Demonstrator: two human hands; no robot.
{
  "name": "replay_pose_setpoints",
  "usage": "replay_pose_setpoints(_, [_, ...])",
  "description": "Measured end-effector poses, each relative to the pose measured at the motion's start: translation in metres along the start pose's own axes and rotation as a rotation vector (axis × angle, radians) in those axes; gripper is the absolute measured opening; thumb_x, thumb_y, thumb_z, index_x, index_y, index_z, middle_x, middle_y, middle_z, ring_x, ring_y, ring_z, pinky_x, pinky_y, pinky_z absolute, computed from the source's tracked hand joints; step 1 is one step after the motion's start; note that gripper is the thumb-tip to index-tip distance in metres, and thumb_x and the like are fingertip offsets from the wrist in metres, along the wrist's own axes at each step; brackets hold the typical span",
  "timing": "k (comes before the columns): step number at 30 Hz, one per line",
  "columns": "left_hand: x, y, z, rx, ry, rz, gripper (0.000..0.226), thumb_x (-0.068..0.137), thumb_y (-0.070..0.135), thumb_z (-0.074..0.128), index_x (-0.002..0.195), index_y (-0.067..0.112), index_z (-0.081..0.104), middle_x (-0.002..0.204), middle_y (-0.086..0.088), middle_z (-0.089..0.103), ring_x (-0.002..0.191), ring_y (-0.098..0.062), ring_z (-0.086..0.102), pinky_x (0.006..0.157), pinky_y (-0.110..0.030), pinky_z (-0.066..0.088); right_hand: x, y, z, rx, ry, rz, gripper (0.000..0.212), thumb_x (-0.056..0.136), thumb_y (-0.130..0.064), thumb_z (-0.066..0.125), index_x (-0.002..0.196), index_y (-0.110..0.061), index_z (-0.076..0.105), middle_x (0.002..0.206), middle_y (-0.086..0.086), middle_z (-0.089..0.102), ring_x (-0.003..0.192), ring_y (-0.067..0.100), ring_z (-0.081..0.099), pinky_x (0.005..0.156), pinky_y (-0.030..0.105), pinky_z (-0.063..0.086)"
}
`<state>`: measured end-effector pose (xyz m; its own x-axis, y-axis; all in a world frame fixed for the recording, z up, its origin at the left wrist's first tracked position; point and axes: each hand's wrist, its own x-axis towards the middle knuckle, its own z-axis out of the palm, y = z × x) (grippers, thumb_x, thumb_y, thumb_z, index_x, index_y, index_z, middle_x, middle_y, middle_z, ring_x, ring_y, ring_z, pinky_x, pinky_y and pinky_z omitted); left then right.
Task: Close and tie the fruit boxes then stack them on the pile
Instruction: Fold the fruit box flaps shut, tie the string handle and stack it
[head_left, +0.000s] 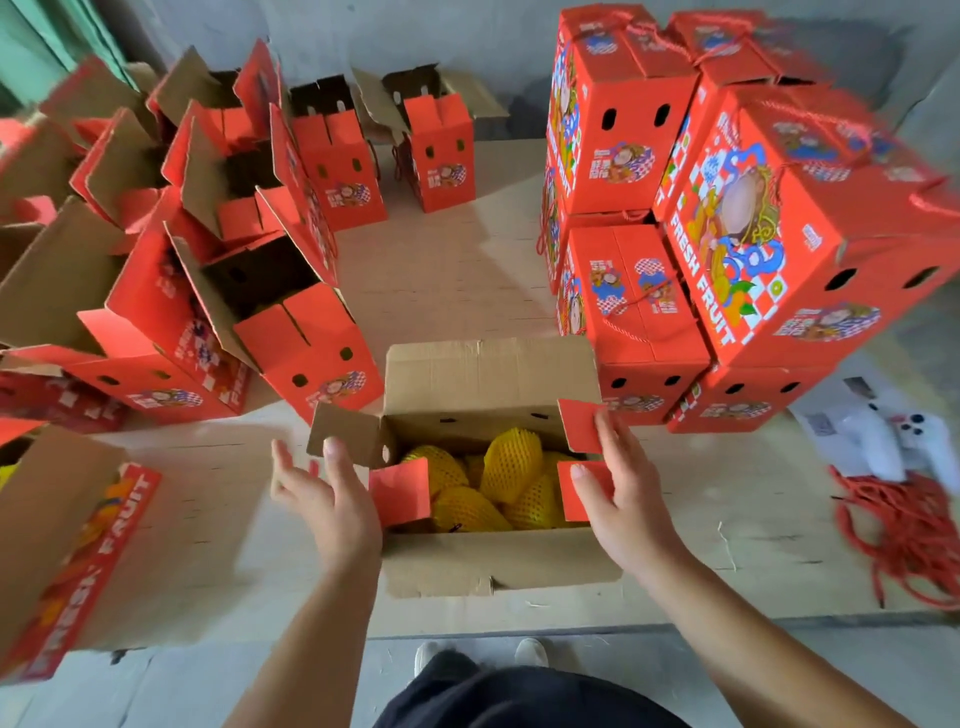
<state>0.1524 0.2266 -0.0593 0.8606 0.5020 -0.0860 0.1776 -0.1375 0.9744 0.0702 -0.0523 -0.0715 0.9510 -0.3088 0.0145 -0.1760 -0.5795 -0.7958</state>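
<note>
An open cardboard fruit box (498, 561) stands in front of me on the board floor, all flaps up. Inside lie several fruits in yellow foam netting (511, 462). My left hand (327, 493) is at the box's left side, fingers straight, its fingertips touching the brown left flap (343, 431) beside a red flap (400, 491). My right hand (623, 478) presses with straight fingers on the two red right-side flaps (584, 423), thumb on the nearer one. A pile of closed, tied red boxes (727, 234) rises at the right.
Several open red boxes (291, 322) crowd the left and back. Another open box (67, 545) lies at the near left. A heap of red cord (904, 535) and a white object (893, 441) lie at the right. Bare board floor (447, 270) stretches beyond the box.
</note>
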Motion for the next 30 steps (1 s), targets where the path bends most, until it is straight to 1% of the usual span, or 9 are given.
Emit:
replay_pose_setpoints(3, [-0.001, -0.004, 0.002, -0.076, -0.212, -0.057, 0.077, 0.089, 0.079, 0.032, 0.138, 0.028, 0.06, 0.132, -0.002, 0.065, 0.128, -0.029, 0.06, 0.109, -0.05, 0.048, 0.002, 0.003, -0.002, -0.211, -0.055, -0.011, 0.076, 0.098, -0.07, 0.035, 0.164, -0.036, 0.017, 0.173, -0.006, 0.007, 0.155, 0.021, 0.014, 0.121, 0.037, 0.022])
replay_pose_setpoints(6, [0.003, -0.01, 0.005, -0.011, -0.422, 0.163, 0.064, 0.102, 0.07, 0.024, 0.125, 0.036, 0.073, 0.139, 0.007, 0.06, 0.132, -0.02, 0.056, 0.106, -0.048, 0.048, 0.005, 0.002, -0.001, -0.242, -0.078, 0.009, 0.064, 0.101, -0.065, 0.034, 0.157, -0.037, 0.038, 0.171, -0.009, 0.011, 0.148, 0.013, 0.023, 0.117, 0.038, 0.031])
replay_pose_setpoints(10, [0.018, -0.01, 0.013, 0.242, -0.412, 0.341, 0.027, 0.1, 0.039, 0.047, 0.115, 0.033, 0.068, 0.13, 0.008, 0.05, 0.124, -0.013, 0.05, 0.109, -0.035, 0.037, 0.024, -0.006, -0.004, -0.172, -0.089, 0.099, 0.038, 0.106, -0.042, 0.042, 0.123, -0.023, 0.07, 0.137, 0.002, 0.044, 0.106, 0.013, 0.057, 0.078, 0.022, 0.045])
replay_pose_setpoints(13, [0.024, -0.004, 0.02, 0.334, -0.394, 0.371, 0.035, 0.09, 0.023, 0.055, 0.124, 0.029, 0.053, 0.123, 0.005, 0.047, 0.108, -0.011, 0.041, 0.098, -0.04, 0.034, 0.039, -0.016, -0.003, -0.194, 0.008, 0.137, 0.012, 0.104, -0.03, 0.054, 0.103, -0.018, 0.05, 0.113, 0.004, 0.045, 0.09, 0.021, 0.053, 0.065, 0.022, 0.037])
replay_pose_setpoints(16, [0.043, -0.006, 0.023, 0.382, -0.454, 0.318, 0.066, 0.088, 0.012, 0.065, 0.146, 0.027, 0.036, 0.126, 0.009, 0.047, 0.115, -0.011, 0.041, 0.102, -0.038, 0.03, 0.052, -0.019, -0.003, -0.196, -0.002, 0.244, 0.035, 0.099, -0.046, 0.058, 0.108, -0.03, 0.028, 0.115, 0.003, 0.047, 0.095, 0.026, 0.055, 0.073, 0.035, 0.04])
replay_pose_setpoints(19, [0.055, -0.006, 0.025, 0.256, -0.635, -0.08, 0.096, 0.084, 0.022, 0.058, 0.161, 0.044, 0.005, 0.134, 0.016, 0.051, 0.128, -0.024, 0.045, 0.105, -0.045, 0.044, 0.061, -0.021, 0.0, -0.101, -0.008, 0.338, 0.068, 0.1, -0.049, 0.057, 0.151, -0.028, 0.017, 0.157, 0.007, 0.037, 0.136, 0.03, 0.046, 0.104, 0.044, 0.044])
replay_pose_setpoints(22, [0.051, -0.007, 0.029, 0.235, -0.66, 0.018, 0.073, 0.075, 0.027, 0.046, 0.143, 0.056, 0.038, 0.109, 0.004, 0.054, 0.119, -0.033, 0.045, 0.083, -0.035, 0.052, 0.063, -0.021, 0.009, -0.145, 0.07, 0.321, 0.058, 0.099, -0.036, 0.063, 0.149, -0.014, 0.042, 0.148, 0.014, 0.046, 0.139, 0.035, 0.043, 0.113, 0.046, 0.039])
replay_pose_setpoints(24, [0.048, -0.004, 0.029, 0.126, -0.631, 0.158, 0.055, 0.078, 0.021, 0.048, 0.124, 0.052, 0.052, 0.107, 0.012, 0.059, 0.116, -0.039, 0.051, 0.093, -0.054, 0.053, 0.062, -0.02, 0.01, -0.185, 0.139, 0.289, 0.038, 0.094, -0.03, 0.068, 0.123, -0.007, 0.061, 0.128, 0.02, 0.053, 0.125, 0.039, 0.048, 0.106, 0.045, 0.041])
replay_pose_setpoints(30, [0.046, -0.011, 0.02, -0.117, -0.568, 0.314, 0.027, 0.099, 0.055, 0.047, 0.095, 0.041, 0.07, 0.111, 0.005, 0.073, 0.117, -0.036, 0.059, 0.102, -0.061, 0.044, 0.048, -0.03, -0.005, 0.511, 0.232, 0.151, 0.047, 0.075, -0.017, 0.041, 0.106, -0.01, 0.075, 0.124, 0.009, 0.07, 0.124, 0.019, 0.06, 0.106, 0.038, 0.045])
